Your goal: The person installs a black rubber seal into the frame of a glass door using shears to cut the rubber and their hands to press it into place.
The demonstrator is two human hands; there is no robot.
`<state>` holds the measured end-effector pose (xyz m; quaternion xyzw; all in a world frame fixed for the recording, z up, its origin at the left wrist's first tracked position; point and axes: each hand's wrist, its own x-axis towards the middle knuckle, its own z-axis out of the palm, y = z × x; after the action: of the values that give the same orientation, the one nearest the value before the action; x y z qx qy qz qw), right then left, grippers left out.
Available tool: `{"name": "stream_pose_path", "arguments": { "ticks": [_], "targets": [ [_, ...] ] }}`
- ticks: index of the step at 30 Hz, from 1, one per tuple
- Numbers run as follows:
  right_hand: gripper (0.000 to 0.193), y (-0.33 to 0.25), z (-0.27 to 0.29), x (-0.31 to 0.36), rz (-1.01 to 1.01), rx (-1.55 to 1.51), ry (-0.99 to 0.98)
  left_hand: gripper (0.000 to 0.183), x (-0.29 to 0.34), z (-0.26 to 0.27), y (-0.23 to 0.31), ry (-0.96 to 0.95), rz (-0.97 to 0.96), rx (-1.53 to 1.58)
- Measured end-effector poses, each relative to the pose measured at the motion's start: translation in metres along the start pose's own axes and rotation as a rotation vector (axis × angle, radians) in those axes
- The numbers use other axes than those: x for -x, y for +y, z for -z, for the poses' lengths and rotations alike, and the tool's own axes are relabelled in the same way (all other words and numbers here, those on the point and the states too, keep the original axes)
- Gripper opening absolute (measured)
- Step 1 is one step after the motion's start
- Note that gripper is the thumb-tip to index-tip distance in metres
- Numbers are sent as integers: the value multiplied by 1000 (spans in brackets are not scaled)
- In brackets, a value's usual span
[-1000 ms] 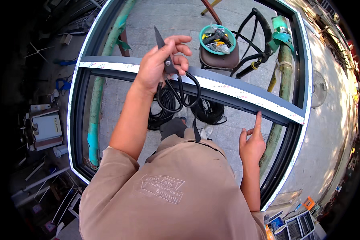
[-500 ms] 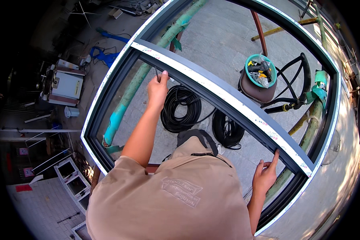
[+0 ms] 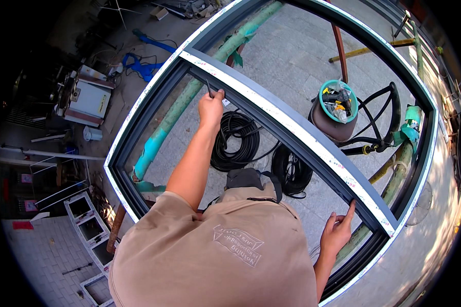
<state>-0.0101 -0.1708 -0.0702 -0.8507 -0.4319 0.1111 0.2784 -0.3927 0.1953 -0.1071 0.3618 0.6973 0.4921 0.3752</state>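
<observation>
A large dark grey window frame (image 3: 271, 123) with white printed protective film and a crossbar (image 3: 292, 128) lies in front of me. My left hand (image 3: 210, 106) is closed round a slim dark rod (image 3: 208, 88), whose exact kind I cannot make out. Its thumb and the rod are at the near side of the crossbar, toward its left end. Farther right, my right hand (image 3: 338, 231) stretches its index finger onto the crossbar's near inner edge. The thumb is up and the other fingers are partly curled, with nothing visible in them.
Green-painted pipes (image 3: 171, 110) run under the frame. Black coiled strips (image 3: 236, 140) lie on the paving below. A teal basin (image 3: 338, 101) of tools and bags sits on a dark round stand within the far opening, beside a black curved tube frame (image 3: 393, 115).
The view has shifted slightly, so the frame and floor appear a little lower and mostly farther right. Both hands keep nearly the same places along the crossbar; the rod stays in my left hand.
</observation>
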Motion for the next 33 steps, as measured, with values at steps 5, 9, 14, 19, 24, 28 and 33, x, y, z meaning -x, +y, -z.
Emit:
{"name": "stream_pose_path", "arguments": {
  "ticks": [5,9,14,19,24,28,33],
  "targets": [
    [81,-3,-1,3,19,9,-10,29,3,8,2,16,51,49],
    [81,-4,6,3,-53,2,4,29,5,-6,17,-43,47,84],
    [76,0,11,-3,61,48,89,31,-1,14,-1,-70,50,120],
    [75,14,10,1,34,58,147,29,-14,9,-8,-94,12,82],
    [76,24,2,13,32,125,172,26,-14,9,1,-164,33,104],
    [77,26,-3,14,18,116,179,27,-21,12,-4,-136,53,111],
    [82,21,-1,15,-27,72,162,32,-32,13,-12,-158,53,128]
  ]
}}
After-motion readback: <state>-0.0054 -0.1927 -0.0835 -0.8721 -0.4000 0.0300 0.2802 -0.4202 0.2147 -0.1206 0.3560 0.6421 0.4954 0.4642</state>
